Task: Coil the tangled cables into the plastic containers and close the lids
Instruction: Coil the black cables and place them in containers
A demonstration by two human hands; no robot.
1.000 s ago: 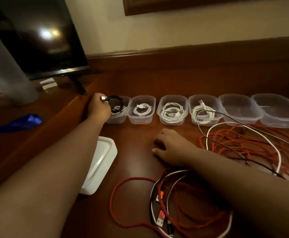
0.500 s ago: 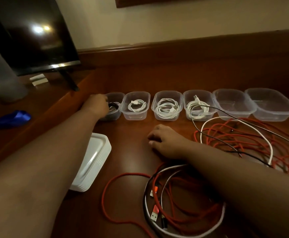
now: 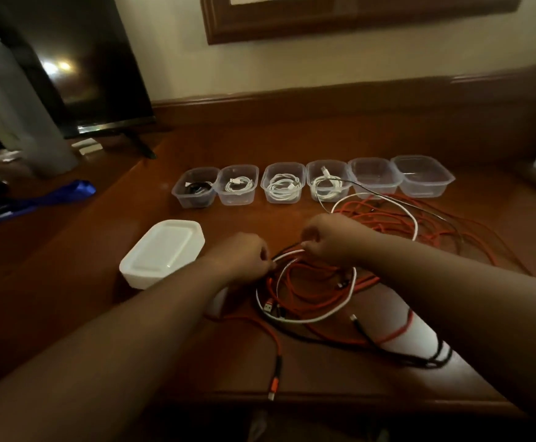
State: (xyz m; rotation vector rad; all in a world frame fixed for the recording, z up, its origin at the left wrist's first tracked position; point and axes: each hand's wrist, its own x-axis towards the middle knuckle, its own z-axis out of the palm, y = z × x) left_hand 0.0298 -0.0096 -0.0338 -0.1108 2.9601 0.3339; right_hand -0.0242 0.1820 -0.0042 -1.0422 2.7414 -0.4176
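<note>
Dark polished wood makes up the desk (image 3: 292, 138) I am watching, and a row of six clear plastic containers (image 3: 312, 183) runs across it; I place everything from that row. Four containers on its left end hold coiled cables, the leftmost a black one (image 3: 196, 187), the next three white ones; the two on its right end hold none. Nearer to me than the row, on its left side, sits a stack of white lids (image 3: 164, 250). In front of the row, my left hand (image 3: 244, 260) and right hand (image 3: 327, 239) come close together, each pinching the same white cable (image 3: 349, 295) at the top of its loop. That loop lies over a tangle of orange cables (image 3: 317, 291) and black ones. Beyond the row's left end stand a dark screen (image 3: 78, 65) and a blue bag (image 3: 53, 194)
</note>
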